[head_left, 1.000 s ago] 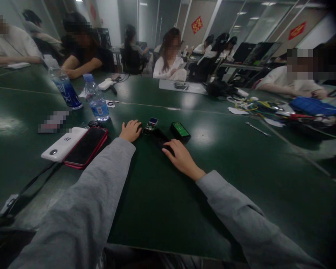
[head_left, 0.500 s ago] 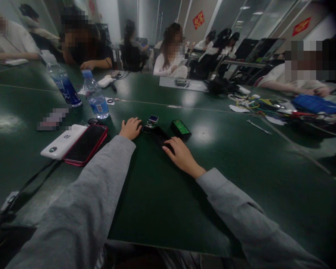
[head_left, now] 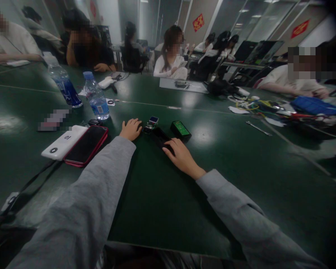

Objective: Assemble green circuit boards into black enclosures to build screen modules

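Note:
My left hand lies palm down on the table, its fingers spread, with the tips against or beside a small dark item that I cannot make out. Just right of those fingertips stands a small electronic module with a little screen. My right hand has its thumb and fingers around the near end of an open black plastic case, which rests on the table. The case's far end is close to the module. Beyond my right fingers lies a black box with a green circuit board face.
On the left lie a red-cased phone, a white power bank with a strap, and two water bottles. A wrench and tangled cables are on the right. Several people sit around.
Both hands and the things near them stay practically in place; the view shifts very slightly. Across the table, a person on the left has moved an arm.

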Available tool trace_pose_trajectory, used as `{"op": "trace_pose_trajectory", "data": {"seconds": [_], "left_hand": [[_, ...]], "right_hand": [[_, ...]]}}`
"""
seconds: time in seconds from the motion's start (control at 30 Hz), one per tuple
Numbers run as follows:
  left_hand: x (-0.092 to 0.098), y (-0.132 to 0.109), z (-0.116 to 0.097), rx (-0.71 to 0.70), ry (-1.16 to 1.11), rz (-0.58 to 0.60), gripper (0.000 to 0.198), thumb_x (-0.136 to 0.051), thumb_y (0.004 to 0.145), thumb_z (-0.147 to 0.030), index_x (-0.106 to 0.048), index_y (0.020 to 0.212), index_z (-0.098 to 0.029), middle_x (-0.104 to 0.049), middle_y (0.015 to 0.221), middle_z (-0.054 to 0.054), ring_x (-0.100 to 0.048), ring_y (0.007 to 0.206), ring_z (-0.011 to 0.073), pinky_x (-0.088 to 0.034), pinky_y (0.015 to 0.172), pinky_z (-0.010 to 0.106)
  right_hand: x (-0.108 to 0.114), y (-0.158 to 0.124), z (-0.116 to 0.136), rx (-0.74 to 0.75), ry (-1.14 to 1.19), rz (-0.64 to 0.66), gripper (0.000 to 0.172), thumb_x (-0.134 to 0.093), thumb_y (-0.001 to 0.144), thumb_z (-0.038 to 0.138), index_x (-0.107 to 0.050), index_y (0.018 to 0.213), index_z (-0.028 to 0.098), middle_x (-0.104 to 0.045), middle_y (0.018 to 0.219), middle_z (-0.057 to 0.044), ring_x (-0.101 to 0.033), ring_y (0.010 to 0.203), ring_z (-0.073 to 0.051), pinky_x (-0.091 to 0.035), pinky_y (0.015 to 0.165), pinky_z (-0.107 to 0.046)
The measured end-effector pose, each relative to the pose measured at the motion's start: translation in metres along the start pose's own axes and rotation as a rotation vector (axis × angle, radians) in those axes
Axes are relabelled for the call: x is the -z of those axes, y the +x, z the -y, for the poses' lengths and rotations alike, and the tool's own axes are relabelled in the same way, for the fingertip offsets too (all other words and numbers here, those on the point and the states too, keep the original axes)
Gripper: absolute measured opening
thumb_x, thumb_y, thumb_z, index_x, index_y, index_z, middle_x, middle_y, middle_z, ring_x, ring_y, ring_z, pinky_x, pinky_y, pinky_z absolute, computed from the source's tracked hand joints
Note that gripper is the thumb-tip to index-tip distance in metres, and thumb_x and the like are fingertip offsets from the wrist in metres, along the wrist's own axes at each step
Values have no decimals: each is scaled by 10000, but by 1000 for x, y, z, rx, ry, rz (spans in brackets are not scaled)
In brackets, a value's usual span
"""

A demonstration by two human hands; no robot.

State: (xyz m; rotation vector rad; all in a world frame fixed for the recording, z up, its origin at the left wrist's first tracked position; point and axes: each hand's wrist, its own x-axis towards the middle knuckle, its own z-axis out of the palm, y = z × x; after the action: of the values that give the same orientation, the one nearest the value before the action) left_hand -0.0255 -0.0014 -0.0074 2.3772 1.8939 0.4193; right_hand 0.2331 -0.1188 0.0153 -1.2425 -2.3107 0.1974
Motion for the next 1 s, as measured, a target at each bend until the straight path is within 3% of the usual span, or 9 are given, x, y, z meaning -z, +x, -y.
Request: {"op": "trace_pose_trajectory", "data": {"seconds": [1.0], "left_hand": [[0, 0, 0, 1, -11, -10, 463, -322, 961, -416, -445, 1390, -290, -387, 1530, 56, -291, 1425, 261, -199, 1147, 610]], "right_hand": [[-2, 0, -1, 10, -11, -9, 350, -397, 986, 456, -572, 1125, 187, -569, 1100, -111, -540, 1031, -250, -472, 899, -424]]}}
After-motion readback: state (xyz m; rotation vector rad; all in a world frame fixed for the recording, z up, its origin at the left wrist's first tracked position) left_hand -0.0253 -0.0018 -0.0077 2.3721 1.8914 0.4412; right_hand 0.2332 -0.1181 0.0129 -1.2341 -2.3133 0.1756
